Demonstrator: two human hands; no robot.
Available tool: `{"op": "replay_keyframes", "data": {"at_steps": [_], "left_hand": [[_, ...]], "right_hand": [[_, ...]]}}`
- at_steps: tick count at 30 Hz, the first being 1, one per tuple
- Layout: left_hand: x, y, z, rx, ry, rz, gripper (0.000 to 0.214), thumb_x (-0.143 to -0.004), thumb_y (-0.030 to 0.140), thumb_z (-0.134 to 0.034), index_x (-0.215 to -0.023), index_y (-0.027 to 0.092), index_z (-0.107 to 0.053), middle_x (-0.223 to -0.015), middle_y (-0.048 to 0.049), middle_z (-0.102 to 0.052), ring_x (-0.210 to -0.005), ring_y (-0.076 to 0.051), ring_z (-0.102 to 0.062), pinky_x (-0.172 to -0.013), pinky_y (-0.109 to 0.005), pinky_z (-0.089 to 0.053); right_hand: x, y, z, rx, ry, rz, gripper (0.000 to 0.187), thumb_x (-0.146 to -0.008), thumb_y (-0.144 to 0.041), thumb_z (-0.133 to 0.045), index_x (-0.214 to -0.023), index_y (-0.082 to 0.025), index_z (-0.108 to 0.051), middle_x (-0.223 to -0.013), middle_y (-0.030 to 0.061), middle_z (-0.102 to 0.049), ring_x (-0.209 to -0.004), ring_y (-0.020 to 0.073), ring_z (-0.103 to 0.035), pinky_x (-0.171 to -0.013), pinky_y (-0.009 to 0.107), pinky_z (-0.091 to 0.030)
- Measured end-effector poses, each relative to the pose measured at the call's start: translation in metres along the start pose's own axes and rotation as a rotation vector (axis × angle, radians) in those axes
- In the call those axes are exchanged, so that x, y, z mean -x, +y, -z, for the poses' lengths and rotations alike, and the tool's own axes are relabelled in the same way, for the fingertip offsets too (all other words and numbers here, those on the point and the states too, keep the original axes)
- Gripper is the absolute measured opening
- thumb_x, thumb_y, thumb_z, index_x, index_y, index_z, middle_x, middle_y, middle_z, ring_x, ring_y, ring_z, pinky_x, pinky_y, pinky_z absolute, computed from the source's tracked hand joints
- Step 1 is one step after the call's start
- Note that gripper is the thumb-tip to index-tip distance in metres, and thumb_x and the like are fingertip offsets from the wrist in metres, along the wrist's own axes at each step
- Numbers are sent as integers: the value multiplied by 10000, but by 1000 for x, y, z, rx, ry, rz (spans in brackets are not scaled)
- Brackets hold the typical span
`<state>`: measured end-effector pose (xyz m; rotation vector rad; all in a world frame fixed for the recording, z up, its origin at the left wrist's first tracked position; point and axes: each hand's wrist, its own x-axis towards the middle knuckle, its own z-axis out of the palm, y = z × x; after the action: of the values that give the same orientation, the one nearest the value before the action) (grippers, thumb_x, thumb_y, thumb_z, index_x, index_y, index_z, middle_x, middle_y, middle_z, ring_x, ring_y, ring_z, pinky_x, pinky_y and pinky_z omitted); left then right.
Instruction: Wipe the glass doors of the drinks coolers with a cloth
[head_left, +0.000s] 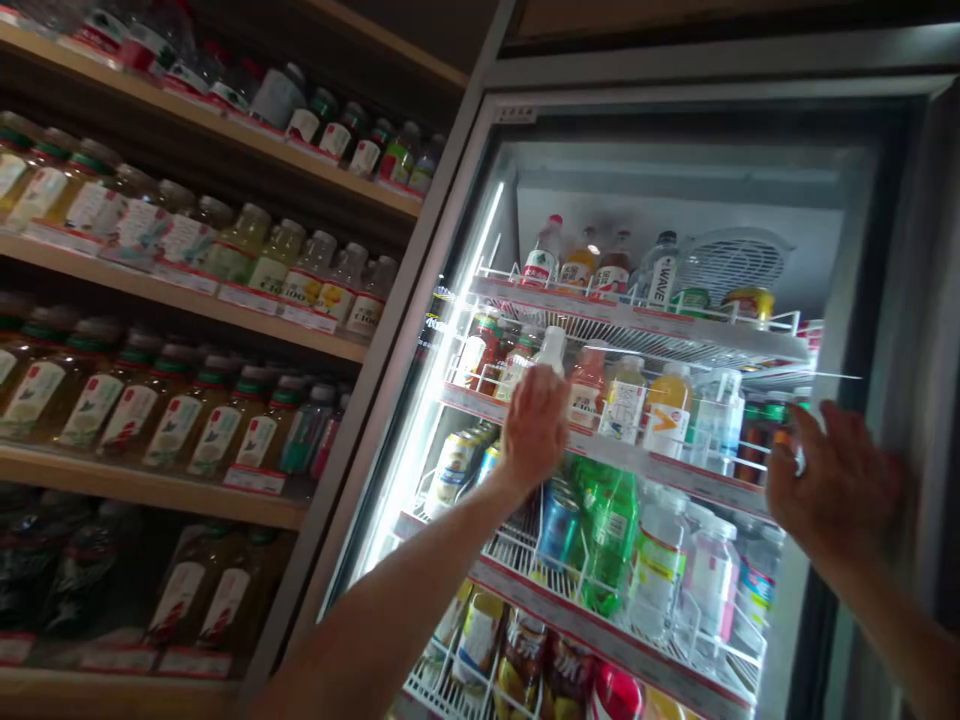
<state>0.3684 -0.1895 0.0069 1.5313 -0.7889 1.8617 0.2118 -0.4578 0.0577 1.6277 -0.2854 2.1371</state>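
My left hand (534, 425) reaches into the lit drinks fridge at its second shelf. Its fingers are closed around a bottle (553, 348) with a pale top; the hand hides most of the bottle's body. A pink-orange juice bottle (587, 385) stands just to the right of that hand, with a pale yellow bottle (622, 397) and an orange juice bottle (669, 408) beyond it. On the right side, my right hand (832, 490) is raised near the fridge's frame, its fingers apart and slightly blurred. I see nothing in it.
Wire racks with a red-edged front rail (645, 458) hold the drinks. Below are a large green bottle (609, 525), a blue can (559, 525) and clear bottles. Wooden shelves (225, 490) of bottles line the left, beyond the fridge's metal frame (390, 370).
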Motion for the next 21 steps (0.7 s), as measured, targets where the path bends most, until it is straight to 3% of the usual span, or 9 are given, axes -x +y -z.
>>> {"op": "replay_keyframes", "data": {"at_steps": [2,4,7,10,12,14,18,20,21], "left_hand": [[32,33,1,75,-111,-377,457,-823,272,-452,-1267,169,-480,-1422,-88,-407,-1397,-260,-188,-1106,-414,-303],[53,34,9,94,-194,-519,437,-830,300,-458,-1253,198,-501,-1425,-55,-411,-1398,-247,-191,-1110,-398,-299],[60,-24,27,17,-131,-320,412,-840,237,-434,-1243,185,-505,-1420,-95,-412,-1391,-240,-217,-1085,-423,-327],[58,-88,40,-124,75,135,403,-867,209,-406,-1256,137,-483,-1437,-171,-359,-1383,-262,-237,-1067,-470,-336],[67,-96,43,-123,96,218,414,-871,222,-414,-1273,138,-462,-1463,-173,-311,-1392,-273,-204,-1073,-494,-320],[87,-74,44,-45,18,120,438,-860,208,-414,-1295,158,-441,-1484,-152,-278,-1401,-272,-166,-1075,-497,-319],[133,-26,50,146,-220,-327,434,-824,220,-425,-1250,186,-498,-1431,-99,-398,-1393,-268,-196,-1073,-458,-342],[145,-35,58,126,-268,-380,425,-825,237,-431,-1242,209,-506,-1414,-82,-426,-1385,-258,-226,-1068,-441,-354],[148,-48,63,79,-250,-323,432,-830,235,-433,-1258,222,-491,-1427,-82,-407,-1384,-252,-231,-1063,-439,-360]], "right_hand": [[2,6,-4,-6,5,29,507,-878,-425,-314,-1243,-161,-546,-1289,144,-550,-1236,302,-472,-971,525,-365],[3,11,-8,-2,2,42,509,-871,-419,-317,-1240,-155,-547,-1288,148,-550,-1242,294,-467,-972,501,-369],[3,12,-7,15,-31,20,508,-863,-381,-308,-1225,-131,-560,-1290,163,-544,-1254,296,-453,-976,486,-361],[1,3,3,20,-85,-41,473,-847,-329,-363,-1221,-125,-568,-1297,168,-538,-1261,303,-444,-986,490,-341],[-1,-8,14,12,-131,-65,469,-830,-298,-416,-1242,-120,-553,-1322,164,-516,-1282,293,-422,-1004,465,-325],[-2,-18,24,-4,-155,-77,480,-826,-276,-426,-1263,-108,-533,-1344,161,-495,-1308,271,-389,-1032,432,-297],[-5,-27,33,-65,-152,-118,481,-835,-272,-393,-1238,-64,-554,-1327,171,-508,-1316,243,-378,-1048,381,-268],[-6,-25,32,-73,-159,-130,476,-823,-267,-403,-1212,-52,-574,-1306,180,-525,-1302,246,-398,-1031,384,-285],[-6,-24,32,-69,-162,-130,472,-817,-260,-412,-1206,-53,-577,-1299,181,-531,-1297,247,-406,-1024,389,-292]]}}
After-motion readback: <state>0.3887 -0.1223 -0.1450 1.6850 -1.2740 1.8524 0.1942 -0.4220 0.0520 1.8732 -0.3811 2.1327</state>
